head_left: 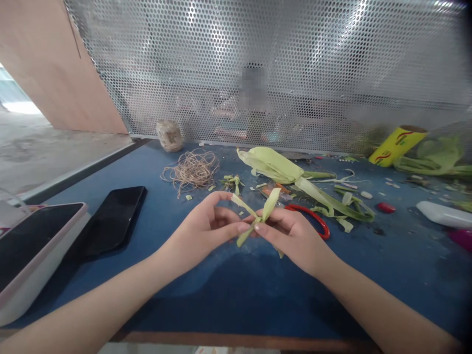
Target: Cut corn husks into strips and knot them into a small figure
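Between my two hands is a small knotted piece of pale green corn husk, its strips sticking out in several directions. My left hand pinches it from the left with thumb and fingertips. On the other side, my right hand grips the knot between thumb and bent fingers. Just beyond my right hand lies a red scissor handle, partly covered by that hand. A larger bundle of corn husk rests on the blue table behind my hands, and a small knotted husk piece lies near it.
A tangle of brown string and a wrapped jar-like object stand at the back left. Two dark-screened devices, a phone among them, lie left. Rightward are a yellow tube, husk scraps and a white-handled object. Perforated metal closes the back.
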A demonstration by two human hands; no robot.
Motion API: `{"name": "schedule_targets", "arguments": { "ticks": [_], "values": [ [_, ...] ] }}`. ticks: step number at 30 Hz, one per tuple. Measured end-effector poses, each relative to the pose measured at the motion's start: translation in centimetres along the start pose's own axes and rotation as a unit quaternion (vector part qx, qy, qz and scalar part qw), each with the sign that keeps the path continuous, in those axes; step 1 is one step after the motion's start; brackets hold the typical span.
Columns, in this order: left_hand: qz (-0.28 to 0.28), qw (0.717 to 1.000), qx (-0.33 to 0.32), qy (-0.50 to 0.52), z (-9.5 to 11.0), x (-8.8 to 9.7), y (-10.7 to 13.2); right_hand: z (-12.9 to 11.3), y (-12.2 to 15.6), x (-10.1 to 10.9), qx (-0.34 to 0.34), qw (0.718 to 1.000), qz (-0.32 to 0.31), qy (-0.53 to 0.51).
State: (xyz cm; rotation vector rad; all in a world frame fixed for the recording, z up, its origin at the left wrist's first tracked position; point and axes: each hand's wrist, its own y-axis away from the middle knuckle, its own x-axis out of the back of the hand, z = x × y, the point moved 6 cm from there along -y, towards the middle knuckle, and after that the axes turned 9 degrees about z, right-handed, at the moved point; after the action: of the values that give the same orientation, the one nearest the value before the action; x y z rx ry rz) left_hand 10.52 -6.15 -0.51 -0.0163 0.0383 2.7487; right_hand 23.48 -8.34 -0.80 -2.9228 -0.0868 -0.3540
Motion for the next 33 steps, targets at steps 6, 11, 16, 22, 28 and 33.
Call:
{"name": "schedule_targets", "arguments": {
  "ticks": [6, 11, 16, 22, 28, 33],
  "values": [
    [-0.025, 0.999, 0.024, 0.0, -0.4, -0.5, 0.1, 0.1, 0.1, 0.0, -0.025, 1.0, 0.018, 0.002],
    [-0.028, 0.998, 0.031, -0.044, -0.2, 0.0, 0.5, 0.8, -0.1, 0.4, -0.073, 0.997, 0.032, -0.016],
    [0.057, 0.984, -0.065, -0.156, 1.4, 1.2, 0.6, 1.0, -0.4, 0.8, -0.064, 0.99, 0.043, -0.117],
    [0.005, 0.986, 0.008, -0.168, -0.3, 0.2, 0.6, -0.2, -0.1, 0.7, -0.006, 0.984, 0.049, -0.17],
    [-0.104, 0.989, 0.088, 0.05, -1.6, -2.1, 0.8, -1.9, 0.7, 0.9, 0.069, 0.995, 0.065, -0.004],
    [-0.091, 0.985, 0.118, 0.085, -1.5, -2.1, 1.0, -2.3, 1.0, 1.2, 0.138, 0.981, 0.104, 0.091]
  ]
}}
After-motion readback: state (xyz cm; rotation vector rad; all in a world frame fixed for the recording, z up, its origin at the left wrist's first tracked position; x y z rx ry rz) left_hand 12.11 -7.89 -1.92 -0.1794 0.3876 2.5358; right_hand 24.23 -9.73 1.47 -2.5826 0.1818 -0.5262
